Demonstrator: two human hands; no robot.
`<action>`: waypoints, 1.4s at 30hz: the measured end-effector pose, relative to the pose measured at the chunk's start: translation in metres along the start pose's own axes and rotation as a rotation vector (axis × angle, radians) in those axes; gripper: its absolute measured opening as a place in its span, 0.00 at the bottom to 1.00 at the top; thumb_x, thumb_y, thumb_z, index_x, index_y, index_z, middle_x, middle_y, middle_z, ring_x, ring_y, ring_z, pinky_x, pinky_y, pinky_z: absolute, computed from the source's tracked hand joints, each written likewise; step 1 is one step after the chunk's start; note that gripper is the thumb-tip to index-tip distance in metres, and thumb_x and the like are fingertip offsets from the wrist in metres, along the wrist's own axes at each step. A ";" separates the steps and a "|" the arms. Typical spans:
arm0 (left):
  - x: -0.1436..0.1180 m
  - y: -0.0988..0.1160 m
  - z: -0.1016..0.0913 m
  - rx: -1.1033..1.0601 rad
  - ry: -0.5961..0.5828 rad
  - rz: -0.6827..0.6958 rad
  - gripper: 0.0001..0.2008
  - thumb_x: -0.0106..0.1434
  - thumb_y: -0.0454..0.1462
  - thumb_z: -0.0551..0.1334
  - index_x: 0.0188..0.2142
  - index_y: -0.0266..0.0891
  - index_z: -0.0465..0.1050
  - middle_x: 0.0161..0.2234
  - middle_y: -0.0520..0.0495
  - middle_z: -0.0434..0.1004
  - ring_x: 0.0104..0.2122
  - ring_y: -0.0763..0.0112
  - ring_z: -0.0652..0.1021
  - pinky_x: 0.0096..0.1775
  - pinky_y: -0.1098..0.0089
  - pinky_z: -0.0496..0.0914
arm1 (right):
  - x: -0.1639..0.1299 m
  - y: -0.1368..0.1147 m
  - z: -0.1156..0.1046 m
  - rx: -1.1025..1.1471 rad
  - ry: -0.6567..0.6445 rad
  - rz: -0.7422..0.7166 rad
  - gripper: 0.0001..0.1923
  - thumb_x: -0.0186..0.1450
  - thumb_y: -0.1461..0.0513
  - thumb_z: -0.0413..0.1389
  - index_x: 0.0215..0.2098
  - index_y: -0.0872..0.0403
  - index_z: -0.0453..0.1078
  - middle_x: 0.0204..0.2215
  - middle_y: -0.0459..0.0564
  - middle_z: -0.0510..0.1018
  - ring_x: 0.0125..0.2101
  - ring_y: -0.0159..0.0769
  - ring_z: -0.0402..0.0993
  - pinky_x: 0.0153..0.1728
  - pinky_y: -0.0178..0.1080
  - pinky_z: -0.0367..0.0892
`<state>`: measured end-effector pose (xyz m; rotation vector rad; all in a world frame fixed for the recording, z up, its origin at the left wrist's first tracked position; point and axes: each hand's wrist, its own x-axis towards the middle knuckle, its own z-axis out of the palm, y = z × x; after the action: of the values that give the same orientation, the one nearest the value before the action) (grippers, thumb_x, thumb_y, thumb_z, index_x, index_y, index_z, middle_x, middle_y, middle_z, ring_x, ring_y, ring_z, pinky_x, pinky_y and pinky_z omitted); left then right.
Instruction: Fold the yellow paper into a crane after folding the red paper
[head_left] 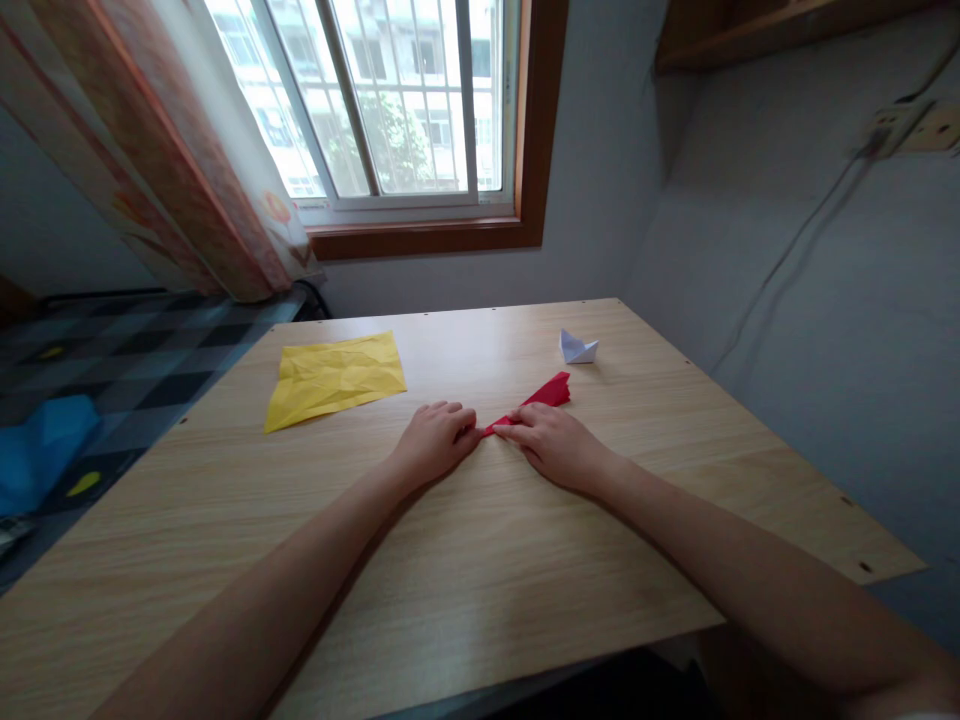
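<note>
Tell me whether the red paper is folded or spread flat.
Folded: the red paper forms a narrow pointed strip, pressed onto the table by the left hand and right hand.

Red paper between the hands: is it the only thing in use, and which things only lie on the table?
In use: red paper, pressed by left hand and right hand.
Lying about: yellow sheet, white paper boat.

red paper (541,398), yellow sheet (334,378), white boat (577,348)
</note>
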<state>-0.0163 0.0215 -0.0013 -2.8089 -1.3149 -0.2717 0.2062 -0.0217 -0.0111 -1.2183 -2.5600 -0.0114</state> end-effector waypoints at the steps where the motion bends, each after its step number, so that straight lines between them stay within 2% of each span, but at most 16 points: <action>1: 0.000 0.000 0.000 0.017 -0.010 0.008 0.12 0.70 0.42 0.56 0.32 0.40 0.72 0.33 0.47 0.76 0.36 0.64 0.74 0.38 0.66 0.61 | 0.000 -0.001 -0.001 -0.002 -0.005 0.006 0.18 0.71 0.66 0.49 0.57 0.52 0.72 0.44 0.55 0.77 0.46 0.40 0.70 0.48 0.42 0.65; 7: -0.003 0.005 -0.002 0.093 -0.045 0.017 0.14 0.72 0.42 0.52 0.36 0.40 0.72 0.36 0.44 0.76 0.39 0.60 0.75 0.39 0.63 0.62 | 0.001 0.001 -0.002 0.039 -0.013 0.047 0.17 0.71 0.67 0.49 0.54 0.59 0.73 0.48 0.57 0.78 0.49 0.40 0.71 0.52 0.39 0.65; 15: -0.004 0.007 -0.003 0.128 -0.051 0.007 0.14 0.73 0.42 0.50 0.37 0.40 0.72 0.37 0.44 0.76 0.40 0.60 0.75 0.41 0.62 0.63 | 0.002 0.003 -0.002 -0.077 -0.092 0.235 0.17 0.68 0.70 0.48 0.53 0.64 0.71 0.53 0.63 0.75 0.53 0.42 0.70 0.56 0.39 0.64; 21: -0.004 0.006 -0.003 0.115 -0.053 0.007 0.15 0.73 0.42 0.49 0.37 0.40 0.72 0.37 0.44 0.76 0.40 0.60 0.74 0.41 0.62 0.63 | 0.002 0.006 -0.002 -0.140 -0.148 0.331 0.17 0.69 0.71 0.45 0.50 0.65 0.72 0.50 0.66 0.76 0.51 0.45 0.71 0.55 0.41 0.63; 27: -0.003 0.007 -0.004 0.108 -0.053 0.008 0.16 0.73 0.42 0.49 0.37 0.40 0.72 0.37 0.43 0.76 0.40 0.59 0.75 0.41 0.61 0.63 | 0.000 0.007 -0.003 -0.181 -0.145 0.385 0.17 0.68 0.72 0.44 0.45 0.66 0.74 0.46 0.69 0.77 0.46 0.48 0.73 0.51 0.43 0.66; 36: -0.003 0.008 -0.005 0.102 -0.075 -0.001 0.15 0.73 0.42 0.49 0.36 0.40 0.71 0.38 0.44 0.76 0.40 0.60 0.75 0.41 0.63 0.63 | 0.000 0.010 -0.007 -0.230 -0.186 0.453 0.15 0.68 0.71 0.46 0.43 0.65 0.74 0.43 0.68 0.78 0.45 0.47 0.74 0.49 0.42 0.66; 39: -0.003 0.006 -0.003 0.094 -0.073 0.005 0.15 0.73 0.42 0.50 0.36 0.40 0.71 0.38 0.44 0.76 0.41 0.60 0.75 0.41 0.63 0.63 | -0.001 0.012 -0.007 -0.262 -0.180 0.533 0.16 0.67 0.72 0.45 0.46 0.67 0.73 0.45 0.70 0.78 0.47 0.49 0.74 0.50 0.42 0.65; 42: -0.004 0.006 -0.003 0.088 -0.069 0.005 0.15 0.73 0.43 0.50 0.36 0.40 0.71 0.38 0.44 0.76 0.41 0.60 0.75 0.41 0.63 0.63 | -0.002 0.013 -0.004 -0.302 -0.101 0.542 0.21 0.68 0.72 0.45 0.56 0.72 0.67 0.56 0.74 0.71 0.57 0.53 0.67 0.57 0.48 0.60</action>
<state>-0.0148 0.0149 0.0015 -2.7714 -1.2983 -0.1153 0.2183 -0.0152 -0.0092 -2.0384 -2.2768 -0.2286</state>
